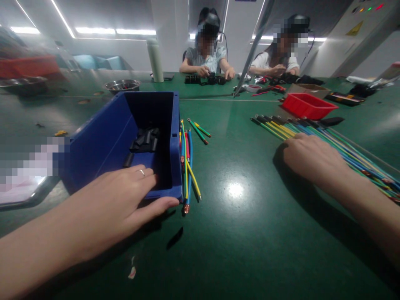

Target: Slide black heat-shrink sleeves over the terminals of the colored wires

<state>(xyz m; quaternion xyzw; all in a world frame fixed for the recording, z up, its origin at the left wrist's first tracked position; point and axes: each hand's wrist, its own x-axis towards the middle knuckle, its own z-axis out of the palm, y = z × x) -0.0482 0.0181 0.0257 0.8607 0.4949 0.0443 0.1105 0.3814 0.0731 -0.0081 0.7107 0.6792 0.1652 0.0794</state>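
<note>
Green tabletop [234, 241] under both my hands; on it, at my left hand [120, 193], the blue bin [100, 141], its walls rising beyond the fingers; judged stiff plastic, light for its bulk, best taken by the rim.

At and past my right hand [312, 156], the cable bundle [337, 143], fanned flat, ends pointing away from the knuckles; judged springy, smooth-jacketed, heavier gathered than singly; best held mid-length, several together.

Just right of my left thumb, against the bin's side, loose cables [190, 148], some with bare copper ends; judged bendable, strands liable to fray, so hold by the jacket.

Inside the bin, just beyond my left fingertips, short black pieces [145, 141]; judged very light, apt to roll; pinch by the sides.

Left fingers: thumb spread from the others along the front lip, the rest bent over into the bin; tips hidden, grip cannot be told; right fingers: knuckles bent over the bundle's near edge, tips hidden; cannot tell how far open, nor whether any cable is held.
</note>
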